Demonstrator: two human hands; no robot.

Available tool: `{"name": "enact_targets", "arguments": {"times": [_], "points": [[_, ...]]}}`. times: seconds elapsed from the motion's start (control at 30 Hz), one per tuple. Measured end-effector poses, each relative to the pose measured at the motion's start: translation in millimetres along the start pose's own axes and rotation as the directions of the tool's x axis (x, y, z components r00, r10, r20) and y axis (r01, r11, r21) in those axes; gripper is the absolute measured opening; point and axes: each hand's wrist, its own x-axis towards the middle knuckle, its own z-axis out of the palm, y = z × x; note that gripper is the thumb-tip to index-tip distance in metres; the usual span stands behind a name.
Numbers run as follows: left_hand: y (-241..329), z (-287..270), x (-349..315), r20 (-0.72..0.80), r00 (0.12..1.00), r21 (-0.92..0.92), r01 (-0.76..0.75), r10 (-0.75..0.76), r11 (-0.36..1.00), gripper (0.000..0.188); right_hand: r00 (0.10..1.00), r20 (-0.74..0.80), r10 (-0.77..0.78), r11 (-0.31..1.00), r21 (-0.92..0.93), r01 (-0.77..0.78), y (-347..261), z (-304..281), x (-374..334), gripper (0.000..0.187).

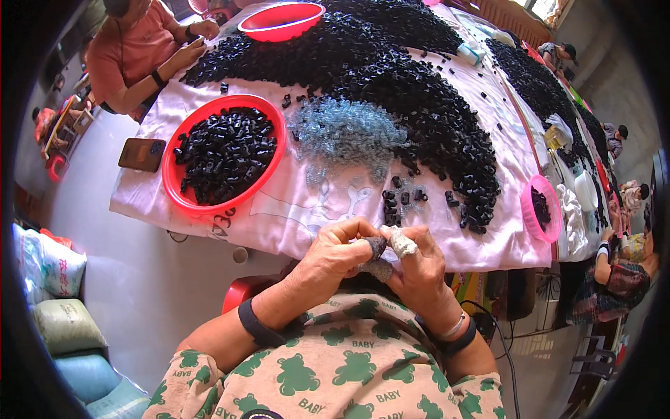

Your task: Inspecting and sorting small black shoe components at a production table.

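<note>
My left hand (331, 253) and my right hand (424, 271) meet at the front edge of the cloth-covered table, fingers pinched together. Grey and whitish wraps cover some fingertips. Whatever lies between the fingers is hidden or too small to name. Just beyond my hands sit several small black plastic pieces (403, 197), some in short rows. Farther back is a heap of small clear bluish plastic pieces (342, 133). A large pile of black plastic pieces (440, 115) curves behind it and down its right side.
A red basin (280, 140) filled with black pieces stands at left, beside a phone (142, 154). Another red basin (283, 29) is at the back. A pink basket (528, 209) sits at right. Across the left corner works another person (132, 56). Sacks (68, 325) lie on the floor.
</note>
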Motion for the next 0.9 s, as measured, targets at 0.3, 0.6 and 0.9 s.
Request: {"name": "enact_targets", "arguments": {"times": [0.3, 0.6, 0.9], "points": [[7, -1, -7, 0.071, 0.984, -0.056, 0.166, -0.162, 0.985, 0.02, 1.0, 0.009, 0.015, 1.0, -0.025, -0.014, 7, -4, -2, 0.048], [4, -2, -7, 0.025, 0.997, 0.082, 0.073, -0.075, 0.994, 0.022, 0.998, 0.057, -0.002, 1.0, -0.023, 0.003, 1, -6, 0, 0.041], [0, -1, -7, 0.031, 0.999, 0.148, 0.008, -0.012, 0.989, 0.019, 0.995, 0.098, -0.024, 0.999, -0.044, 0.028, -1, -8, 7, 0.022]]}}
